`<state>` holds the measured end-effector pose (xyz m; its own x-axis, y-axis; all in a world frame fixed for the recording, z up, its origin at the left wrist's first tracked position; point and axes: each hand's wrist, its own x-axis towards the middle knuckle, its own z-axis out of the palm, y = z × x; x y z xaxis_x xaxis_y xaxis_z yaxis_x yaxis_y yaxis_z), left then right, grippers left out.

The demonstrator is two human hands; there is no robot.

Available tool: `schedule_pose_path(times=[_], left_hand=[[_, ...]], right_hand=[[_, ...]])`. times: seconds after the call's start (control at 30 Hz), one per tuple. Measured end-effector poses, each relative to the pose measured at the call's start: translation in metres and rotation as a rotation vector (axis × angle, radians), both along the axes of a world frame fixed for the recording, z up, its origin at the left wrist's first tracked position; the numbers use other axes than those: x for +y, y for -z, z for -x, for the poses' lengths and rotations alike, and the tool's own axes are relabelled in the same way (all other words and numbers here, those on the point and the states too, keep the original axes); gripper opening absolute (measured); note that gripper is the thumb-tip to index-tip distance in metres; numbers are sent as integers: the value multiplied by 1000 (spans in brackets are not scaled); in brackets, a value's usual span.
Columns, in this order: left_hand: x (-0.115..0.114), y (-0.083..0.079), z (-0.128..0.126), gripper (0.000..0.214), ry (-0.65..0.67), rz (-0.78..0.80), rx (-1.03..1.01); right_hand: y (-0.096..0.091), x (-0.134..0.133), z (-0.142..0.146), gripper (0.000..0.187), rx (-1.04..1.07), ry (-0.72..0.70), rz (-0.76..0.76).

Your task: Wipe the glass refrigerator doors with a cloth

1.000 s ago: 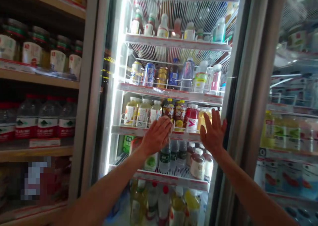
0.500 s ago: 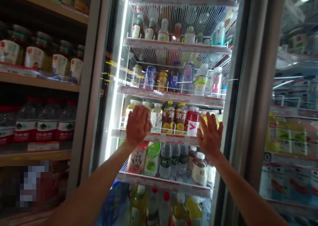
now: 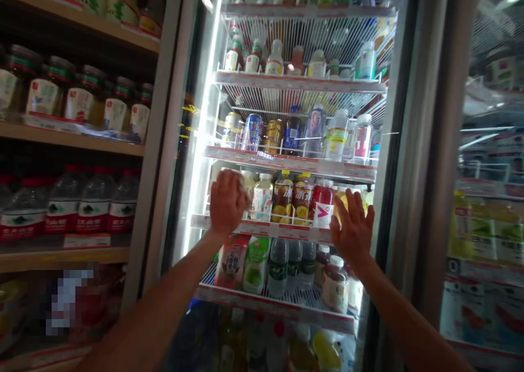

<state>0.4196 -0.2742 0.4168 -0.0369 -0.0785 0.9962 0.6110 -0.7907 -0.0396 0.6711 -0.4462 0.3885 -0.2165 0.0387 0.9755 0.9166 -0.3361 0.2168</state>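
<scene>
At nine o'clock from the tea bottles (image 3: 292,200), the left hand (image 3: 228,202) looks bent, its hold unclear; near four, the right hand (image 3: 352,226) spreads its fingers, gripping nothing visible. The bottles stand shelved; handling seems under way, what's left untellable.

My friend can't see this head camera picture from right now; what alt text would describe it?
A person's left hand and right hand are raised before a lit drinks cooler, the right one spread open; whether the left holds anything is unclear. The cooler's shelves hold bottles and cans, and more bottles line wooden shelves at the left.
</scene>
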Motion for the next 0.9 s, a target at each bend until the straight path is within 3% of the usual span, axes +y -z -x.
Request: schedule_pose_path(times=[0.07,0.13,0.27,0.33,0.37,0.5,0.57,0.67,0.77,0.83,0.9], left_hand=[[13,-11,13,49,-18,121,-260],[10,-18,7,49,-14,120,-272],[-19,-22,-26,46,23,-144,234],[-21,-29,-26,45,27,-245,430],[-17,-34,-22,45,22,-243,435],[-3,-57,-12,50,-24,18,-43],[-12,-56,-27,50,-29,34,-78],[-38,-40,-60,47,15,-180,308],[-42,-33,-61,45,47,-317,575],[-27,-40,-41,45,28,-250,448],[-8,-51,-21,47,-1,-111,152]], right_hand=[[0,0,2,58,15,0,-10],[0,0,4,58,35,3,-8],[1,0,1,56,28,0,4],[1,0,-1,55,9,-4,0],[1,1,-1,56,5,-5,-3],[1,2,0,57,20,-1,-9],[0,1,1,57,20,1,-14],[0,0,2,56,9,5,-12],[-1,-2,2,53,0,1,-6],[-1,-2,3,51,4,-6,-6],[-1,-2,4,49,17,-9,-13]])
